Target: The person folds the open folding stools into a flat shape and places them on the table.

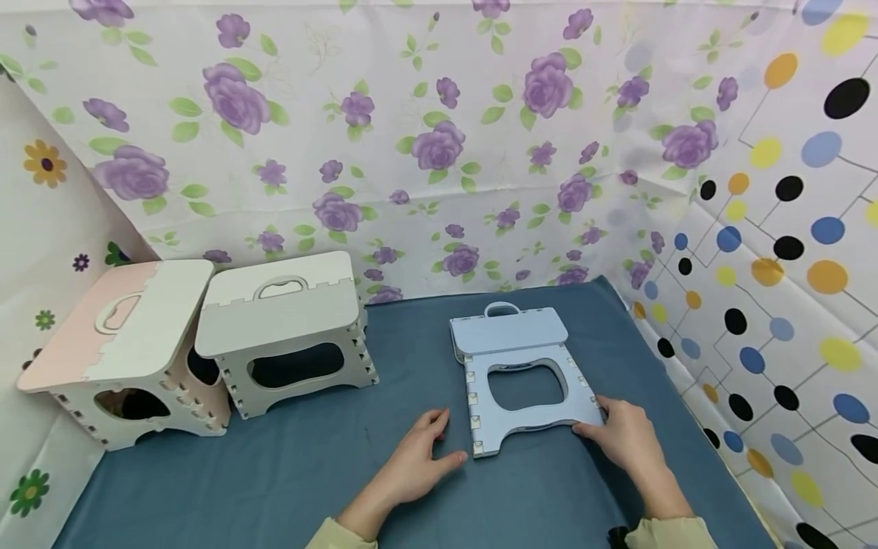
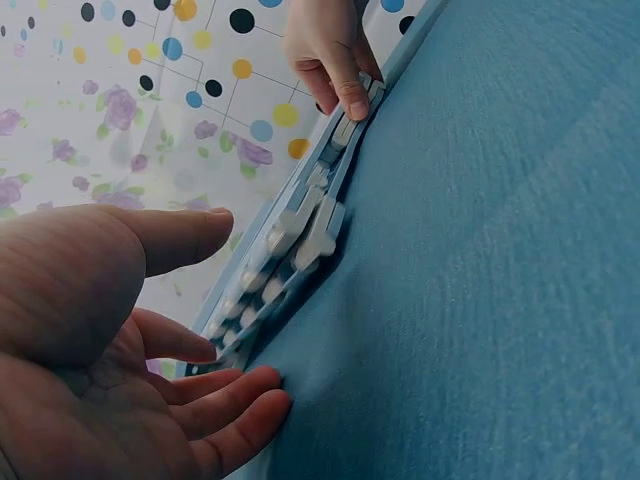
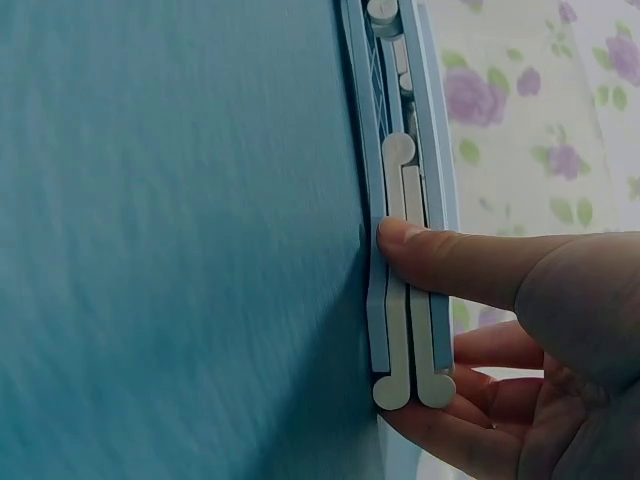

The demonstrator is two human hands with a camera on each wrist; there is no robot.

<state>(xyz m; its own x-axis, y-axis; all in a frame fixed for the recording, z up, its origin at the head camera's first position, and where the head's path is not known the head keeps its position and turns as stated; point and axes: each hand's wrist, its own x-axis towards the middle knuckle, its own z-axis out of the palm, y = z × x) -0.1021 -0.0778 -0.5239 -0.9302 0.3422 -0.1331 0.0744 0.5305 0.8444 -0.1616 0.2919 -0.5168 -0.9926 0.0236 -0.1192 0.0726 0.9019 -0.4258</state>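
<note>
Head view: blue stool gripped at its near right corner by the right hand

Nearest, the ends of two pale sleeves are shown. The left hand is held just beside the left side of the blue stool, thumb and fingers spread wide, with nothing gripped; whether a fingertip is touched to the stool cannot be told. By the right hand, the corner is pinched: in the right wrist view, the thumb is laid across the edges of the folded legs, and the fingers are bent round behind their end.

The blue stool is folded flat and laid on the blue-covered table, toward the far right corner, with its handle turned to the far edge.

Farther off, two stools are set up. Near the table's left edge, a pink stool with a partly white top is placed; just beside it, toward the far edge, a white stool is stood.

Beyond, a floral sheet is hung along the far edge and a dotted sheet along the right edge.
</note>
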